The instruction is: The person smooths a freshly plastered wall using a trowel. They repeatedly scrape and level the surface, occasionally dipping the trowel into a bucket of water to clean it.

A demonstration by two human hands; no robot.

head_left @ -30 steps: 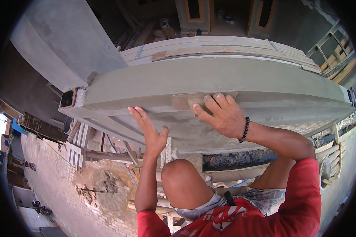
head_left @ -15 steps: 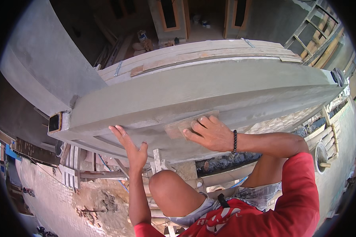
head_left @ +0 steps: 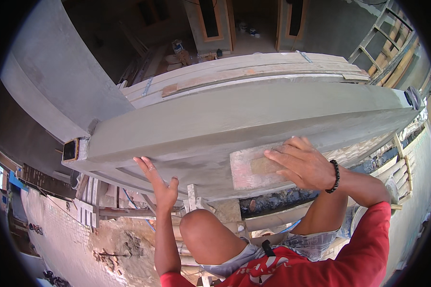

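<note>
My right hand (head_left: pixel 299 162) is closed on a worn, pale rectangular plastering float (head_left: pixel 242 171), which lies against the front face of the grey rendered beam (head_left: pixel 206 165). A brown patch shows in the middle of the float, beside my fingertips. Farther left, my left hand (head_left: pixel 160 184) rests its fingertips on the lower edge of the beam's top, with the thumb spread away and nothing held. Wet-looking plaster covers the beam's front, and a recessed panel line shows left of my left hand.
Long pale boards (head_left: pixel 254 67) lie behind the beam. A grey column (head_left: pixel 64 62) rises at its left end, near a dark-faced device (head_left: pixel 71 150). A ladder (head_left: pixel 380 36) leans at the far right. Below runs a dark ditch (head_left: pixel 273 203), with rubble (head_left: pixel 109 263) on the ground.
My right hand has moved right and slightly down along the beam, and the float has gone with it; more of its face now shows. My left hand has barely moved.
</note>
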